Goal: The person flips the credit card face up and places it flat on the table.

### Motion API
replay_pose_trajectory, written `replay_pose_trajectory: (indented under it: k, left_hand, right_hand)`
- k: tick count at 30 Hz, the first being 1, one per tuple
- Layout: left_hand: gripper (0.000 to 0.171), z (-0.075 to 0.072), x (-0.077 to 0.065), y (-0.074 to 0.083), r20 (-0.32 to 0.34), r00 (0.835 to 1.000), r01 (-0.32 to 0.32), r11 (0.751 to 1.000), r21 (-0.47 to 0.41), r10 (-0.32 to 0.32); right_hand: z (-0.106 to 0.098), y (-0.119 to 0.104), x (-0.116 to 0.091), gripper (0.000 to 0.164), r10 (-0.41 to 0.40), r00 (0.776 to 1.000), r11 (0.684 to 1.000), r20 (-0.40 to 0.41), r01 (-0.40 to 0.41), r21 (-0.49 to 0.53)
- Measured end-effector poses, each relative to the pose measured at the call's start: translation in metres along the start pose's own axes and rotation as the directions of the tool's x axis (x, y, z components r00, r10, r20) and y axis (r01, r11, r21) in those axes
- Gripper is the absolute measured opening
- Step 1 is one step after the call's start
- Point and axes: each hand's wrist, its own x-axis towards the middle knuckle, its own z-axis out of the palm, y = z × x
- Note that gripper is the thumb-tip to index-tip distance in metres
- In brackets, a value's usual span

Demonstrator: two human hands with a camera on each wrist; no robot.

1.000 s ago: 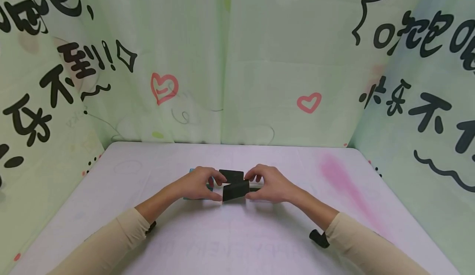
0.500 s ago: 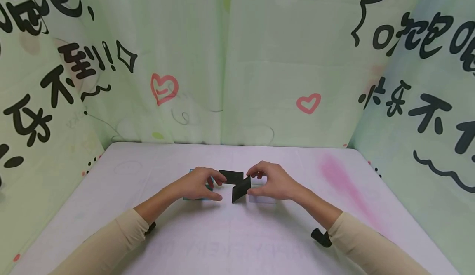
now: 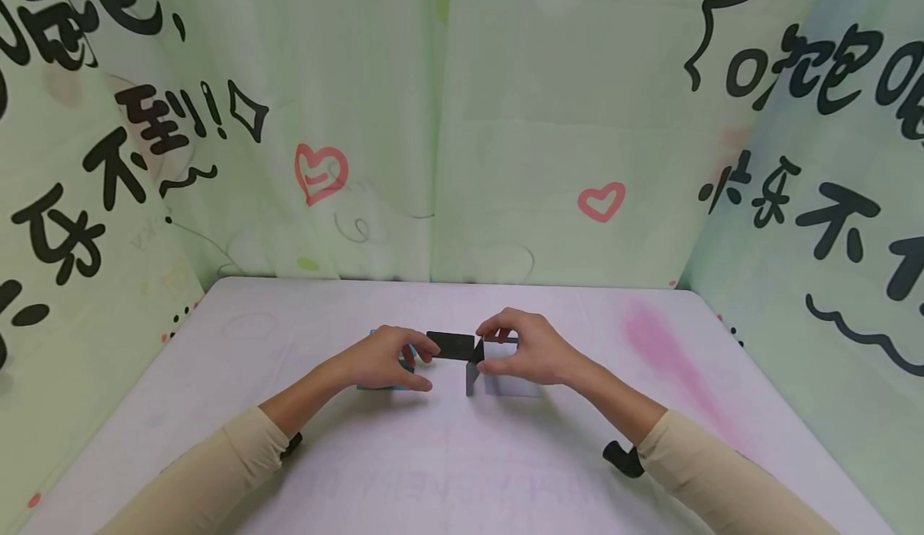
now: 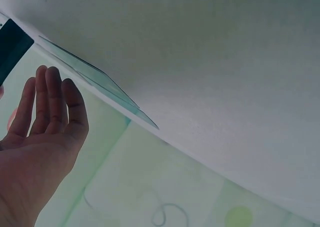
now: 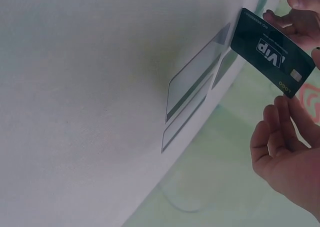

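My right hand [image 3: 530, 350] pinches a dark green VIP card [image 5: 272, 52] with a chip by its edge, above the table. From the head, that card shows nearly edge-on. My left hand [image 3: 386, 356] holds nothing; its fingers are extended in the left wrist view, its thumb apart from the card. Under the left hand lies a blue-edged card [image 3: 382, 388], mostly hidden. Behind the held card lies a black card [image 3: 449, 346]. A pale card [image 3: 514, 387] lies under the right hand, and a striped card [image 5: 187, 119] lies beside it in the right wrist view.
The table [image 3: 447, 463] has a pale cloth with a pink smear [image 3: 667, 358] at the right. Green printed curtains [image 3: 505, 118] stand around its back and sides. A black wrist camera [image 3: 622, 459] hangs under the right sleeve.
The held card has turned from broadside to nearly edge-on and shifted right, away from the left thumb. My right hand has risen slightly; the left hand has stayed in place.
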Motion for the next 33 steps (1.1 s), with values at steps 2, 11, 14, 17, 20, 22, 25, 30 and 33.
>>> replay_pose_trajectory:
  k: [2, 11, 14, 17, 20, 22, 25, 30, 33]
  left_hand:
    - [0.051, 0.000, -0.001, 0.000, 0.001, 1.000, 0.005, 1.000, -0.002, -0.005]
    - [0.051, 0.000, -0.001, -0.001, -0.003, 1.000, 0.002, 1.000, -0.004, -0.002]
    - [0.051, 0.000, -0.001, -0.002, 0.000, 1.000, 0.001, 1.000, -0.005, -0.001]
    - [0.051, -0.001, -0.001, -0.003, 0.001, 1.000, -0.001, 1.000, 0.001, 0.001]
    - [0.051, -0.001, -0.002, -0.003, -0.001, 1.000, -0.004, 1.000, 0.004, 0.004]
    - [0.051, -0.002, -0.002, -0.002, -0.002, 1.000, -0.002, 1.000, 0.000, 0.002]
    - [0.051, -0.002, -0.002, -0.002, -0.001, 1.000, -0.004, 1.000, -0.002, 0.004]
    - [0.051, -0.003, -0.003, -0.003, -0.001, 1.000, -0.005, 1.000, -0.003, 0.005]
    - [0.052, -0.002, -0.003, -0.004, -0.001, 1.000, -0.008, 1.000, -0.001, 0.008]
  right_hand:
    - [0.001, 0.000, 0.001, 0.048, 0.005, 1.000, 1.000, 0.006, -0.005, 0.009]
    - [0.006, -0.001, 0.003, 0.054, 0.015, 0.999, 0.999, 0.037, -0.016, 0.039]
    - [0.009, -0.001, 0.004, 0.055, 0.013, 0.999, 0.999, 0.044, -0.015, 0.043]
    - [0.012, -0.001, 0.005, 0.056, 0.009, 0.999, 0.999, 0.046, -0.011, 0.050]
    - [0.013, -0.001, 0.006, 0.056, 0.004, 0.999, 0.998, 0.047, -0.007, 0.058]
    - [0.014, -0.002, 0.006, 0.056, 0.004, 0.999, 0.998, 0.050, -0.007, 0.061]
    - [0.016, -0.003, 0.006, 0.055, 0.006, 0.999, 0.999, 0.052, -0.009, 0.053]
    - [0.021, -0.002, 0.006, 0.055, 0.010, 0.998, 1.000, 0.062, -0.011, 0.009]
    - [0.023, -0.003, 0.006, 0.055, 0.020, 0.997, 1.000, 0.072, -0.019, -0.011]
